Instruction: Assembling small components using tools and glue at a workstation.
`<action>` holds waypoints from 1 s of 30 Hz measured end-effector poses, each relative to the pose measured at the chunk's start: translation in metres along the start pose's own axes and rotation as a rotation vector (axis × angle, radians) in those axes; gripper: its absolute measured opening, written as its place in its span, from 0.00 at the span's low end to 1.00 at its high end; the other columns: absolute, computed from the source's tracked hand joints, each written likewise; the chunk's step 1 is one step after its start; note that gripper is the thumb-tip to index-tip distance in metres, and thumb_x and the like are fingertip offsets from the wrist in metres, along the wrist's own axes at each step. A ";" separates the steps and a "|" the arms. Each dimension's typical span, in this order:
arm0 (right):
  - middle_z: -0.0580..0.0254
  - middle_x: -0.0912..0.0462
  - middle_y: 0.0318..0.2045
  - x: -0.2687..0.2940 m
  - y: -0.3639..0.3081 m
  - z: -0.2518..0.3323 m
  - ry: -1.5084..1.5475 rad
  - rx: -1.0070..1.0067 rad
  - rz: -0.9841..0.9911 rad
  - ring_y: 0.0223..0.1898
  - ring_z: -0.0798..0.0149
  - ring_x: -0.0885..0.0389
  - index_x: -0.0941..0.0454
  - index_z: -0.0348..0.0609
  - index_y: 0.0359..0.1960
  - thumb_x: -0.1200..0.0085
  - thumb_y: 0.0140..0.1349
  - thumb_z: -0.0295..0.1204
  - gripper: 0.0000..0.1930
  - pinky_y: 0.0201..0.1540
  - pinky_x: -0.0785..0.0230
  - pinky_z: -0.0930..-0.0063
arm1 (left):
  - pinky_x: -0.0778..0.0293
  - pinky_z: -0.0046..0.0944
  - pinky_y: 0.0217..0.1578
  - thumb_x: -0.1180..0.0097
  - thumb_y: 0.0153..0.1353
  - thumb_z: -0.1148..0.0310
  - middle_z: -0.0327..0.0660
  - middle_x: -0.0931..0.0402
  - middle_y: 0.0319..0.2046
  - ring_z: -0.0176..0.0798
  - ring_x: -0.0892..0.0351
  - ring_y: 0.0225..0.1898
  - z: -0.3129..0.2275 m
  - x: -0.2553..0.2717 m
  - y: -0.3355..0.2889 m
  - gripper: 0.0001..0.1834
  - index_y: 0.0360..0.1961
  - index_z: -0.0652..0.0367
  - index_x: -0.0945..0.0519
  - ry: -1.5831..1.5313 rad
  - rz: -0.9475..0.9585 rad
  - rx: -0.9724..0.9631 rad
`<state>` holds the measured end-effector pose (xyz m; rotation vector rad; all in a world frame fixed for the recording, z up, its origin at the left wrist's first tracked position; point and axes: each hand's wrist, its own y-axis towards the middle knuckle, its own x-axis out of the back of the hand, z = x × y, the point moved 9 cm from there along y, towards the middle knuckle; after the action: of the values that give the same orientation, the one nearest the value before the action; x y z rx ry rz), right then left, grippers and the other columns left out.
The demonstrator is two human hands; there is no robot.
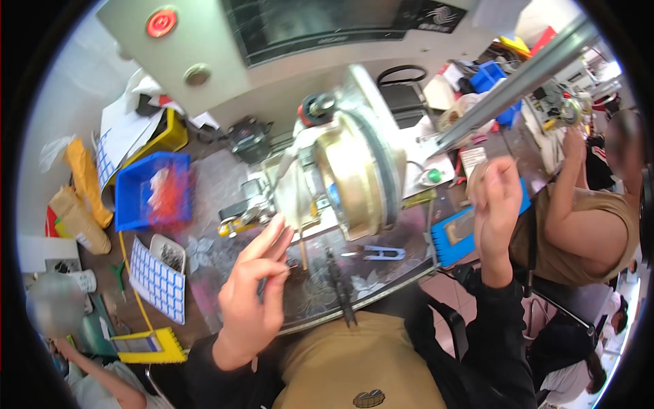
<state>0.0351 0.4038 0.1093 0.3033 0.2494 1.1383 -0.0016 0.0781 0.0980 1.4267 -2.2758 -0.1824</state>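
Observation:
My left hand (253, 300) is over the near edge of the bench, left of a pair of black tweezers (338, 283). Its thumb and index finger are pinched together while the other fingers stretch toward the machine. On the right, my right hand (496, 208) is raised near a blue tray (443, 249), its fingers curled into a pinch. Anything held in either pinch is too small to make out. Between the hands stands a bench machine with a large brass-coloured wheel (344, 180). Blue-handled snips (383, 253) lie in front of it.
A blue bin (139, 198) with red-orange pieces stands left, near a white dish of small dark parts (167, 251) and a yellow board (148, 345). A metal post (511, 82) slants at the right. Other people sit on both sides, one close at the right.

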 end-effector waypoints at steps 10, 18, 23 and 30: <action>0.53 0.20 0.48 0.089 0.089 0.022 -0.991 0.361 -0.429 0.49 0.62 0.22 0.24 0.37 0.53 0.39 0.64 0.34 0.19 0.58 0.34 0.70 | 0.28 0.48 0.62 0.53 0.68 0.82 0.66 0.36 0.65 0.61 0.31 0.66 -0.001 -0.003 0.001 0.04 0.42 0.65 0.32 0.059 0.086 -0.007; 0.58 0.17 0.39 0.110 0.117 -0.019 -0.814 0.184 -0.227 0.43 0.65 0.20 0.23 0.38 0.46 0.37 0.63 0.33 0.15 0.53 0.30 0.71 | 0.24 0.44 0.55 0.46 0.61 0.85 0.67 0.29 0.60 0.60 0.21 0.57 -0.009 -0.001 0.007 0.08 0.39 0.65 0.31 0.194 0.032 -0.108; 0.60 0.18 0.40 0.116 0.113 -0.018 -0.763 0.180 -0.198 0.46 0.68 0.20 0.23 0.36 0.44 0.40 0.66 0.29 0.11 0.53 0.31 0.72 | 0.31 0.50 0.64 0.52 0.61 0.88 0.67 0.33 0.63 0.61 0.29 0.65 0.001 0.000 0.004 0.09 0.39 0.65 0.32 0.122 0.082 -0.040; 0.43 0.21 0.51 0.137 0.070 0.077 -0.464 0.425 -0.359 0.53 0.55 0.20 0.32 0.26 0.53 0.54 0.74 0.27 0.14 0.58 0.27 0.66 | 0.30 0.49 0.61 0.47 0.59 0.87 0.67 0.30 0.61 0.61 0.25 0.62 -0.003 0.000 0.011 0.10 0.38 0.64 0.31 0.150 0.104 -0.103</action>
<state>0.0570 0.5480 0.2009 0.8512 0.1233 0.6278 -0.0095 0.0840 0.1045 1.2252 -2.1789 -0.1533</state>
